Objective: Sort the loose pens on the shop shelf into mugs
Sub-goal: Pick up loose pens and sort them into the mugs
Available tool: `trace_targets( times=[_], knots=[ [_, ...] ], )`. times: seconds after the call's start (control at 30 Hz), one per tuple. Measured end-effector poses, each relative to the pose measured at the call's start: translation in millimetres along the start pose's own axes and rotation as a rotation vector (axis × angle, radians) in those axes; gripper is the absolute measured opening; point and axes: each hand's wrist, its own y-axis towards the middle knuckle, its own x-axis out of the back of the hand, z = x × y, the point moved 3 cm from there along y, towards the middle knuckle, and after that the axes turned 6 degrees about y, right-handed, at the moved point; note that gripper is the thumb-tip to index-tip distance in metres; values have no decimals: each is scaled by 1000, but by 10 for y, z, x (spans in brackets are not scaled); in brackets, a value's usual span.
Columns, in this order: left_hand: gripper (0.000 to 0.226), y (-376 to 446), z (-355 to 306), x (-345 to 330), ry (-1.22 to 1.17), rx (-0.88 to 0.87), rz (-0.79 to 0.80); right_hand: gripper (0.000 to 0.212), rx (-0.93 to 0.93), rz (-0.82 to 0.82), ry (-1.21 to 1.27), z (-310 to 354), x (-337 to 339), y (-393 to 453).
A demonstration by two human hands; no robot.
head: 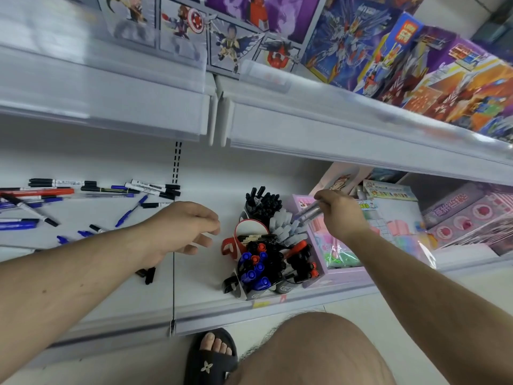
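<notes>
On the white shop shelf (194, 290), a bunch of mugs (270, 254) stands close together, w/ pens packed in by kind: black caps at the back, gray ones in the middle, blue & red & black ones in front. The red-rimmed mug (249, 232) has only a few pens in it.

The right hand (340, 213) pinches a see-through pen (308, 212) w/ thumb & fingers curled round it. It holds the pen tipped down, just over the gray-capped bunch, prob. to drop it in w/ pens like it.

The left hand (184, 227) hangs above the shelf beside the mugs, fingers loose, holding nothing. It looks ready to grab more.

Lots of loose pens (83, 201) lie scattered far to the left, blue, red & black, plus a black pen (148, 273) under the left wrist. So there's a lot left to sort.
</notes>
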Motion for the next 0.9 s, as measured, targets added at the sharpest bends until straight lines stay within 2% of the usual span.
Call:
trace_targets(
  times=[0.3,0.4,0.5,0.63,0.73,0.9],
  knots=[
    [11,10,34,27,23,22,0,35,-286,168,124,-38,-615,149],
    [11,37,62,34,36,35,-2,46,-357,182,183,2,-800,170],
    [11,71,85,36,48,49,2,55,-361,158,135,48,-925,200],
    [10,101,109,34,69,63,8,51,-349,191,69,78,-1036,184],
    [11,115,113,16,73,68,11,60,-315,321,-26,109,-1161,108],
    [13,129,115,-23,70,72,26,85,-370,547,-92,130,-1338,35]
  ],
)
